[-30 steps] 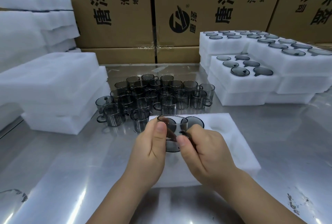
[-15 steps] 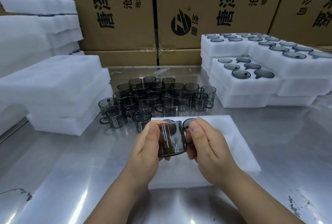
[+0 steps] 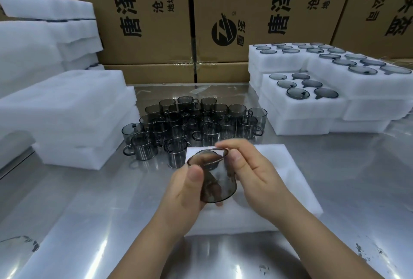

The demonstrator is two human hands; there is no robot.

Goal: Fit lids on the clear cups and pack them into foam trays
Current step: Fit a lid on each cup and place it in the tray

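Behind, cartons (image 3: 145, 21) print 唐泽; left hand (image 3: 185, 191) grips cup (image 3: 218, 182), right hand (image 3: 257, 173) perhaps rim.

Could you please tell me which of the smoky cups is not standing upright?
The cup gripped by the left hand and right hand: it is tilted, off the table, while the clustered cups behind all stand upright.
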